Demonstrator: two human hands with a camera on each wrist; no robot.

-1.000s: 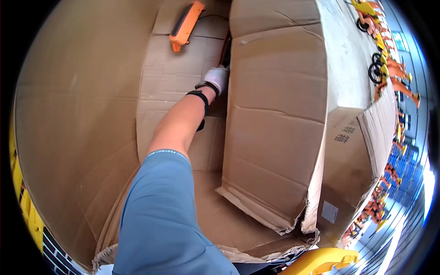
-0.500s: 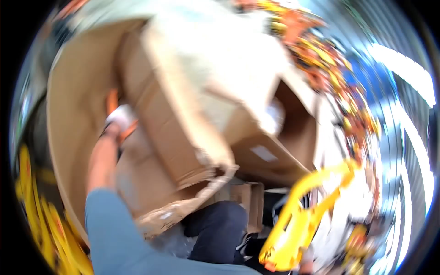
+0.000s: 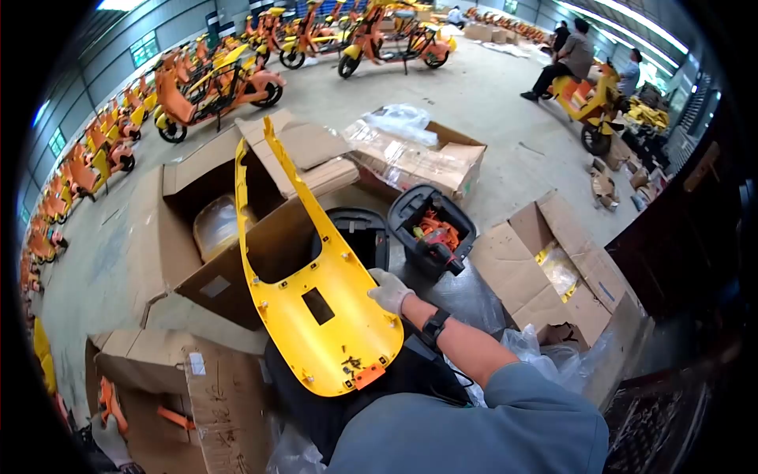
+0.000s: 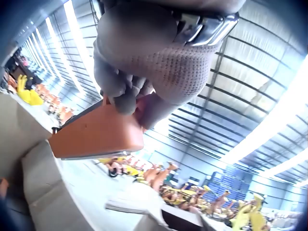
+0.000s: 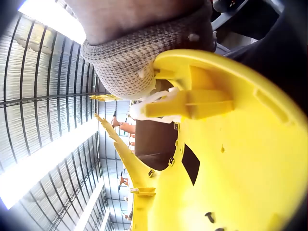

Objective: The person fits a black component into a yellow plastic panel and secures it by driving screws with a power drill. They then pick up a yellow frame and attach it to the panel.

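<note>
My gloved left hand (image 3: 109, 442) is at the lower left of the head view, over an open carton. In the left wrist view its fingers and thumb pinch an orange wedge-shaped plastic part (image 4: 98, 132) at one end. My gloved right hand (image 3: 388, 291) grips the side rim of a large yellow plastic scooter panel (image 3: 335, 304). That panel lies tilted over my lap, its inner face up, with two long prongs pointing away from me. A small orange tag (image 3: 369, 376) sits at its near edge. In the right wrist view the glove (image 5: 127, 72) wraps the rim, fingertips hidden behind it.
The carton (image 3: 225, 395) at lower left holds another orange strip (image 3: 175, 418). Ahead stands an open box (image 3: 170, 245); a black bin (image 3: 410, 207) holds orange parts and a power tool. At right is a carton (image 3: 505, 268) with yellow parts. Scooters (image 3: 209, 95) and people stand beyond.
The head view has swung from inside the deep carton to the yellow panel and hall. My left hand has risen out of the carton with the orange part. My right hand now shows, gripping the panel.
</note>
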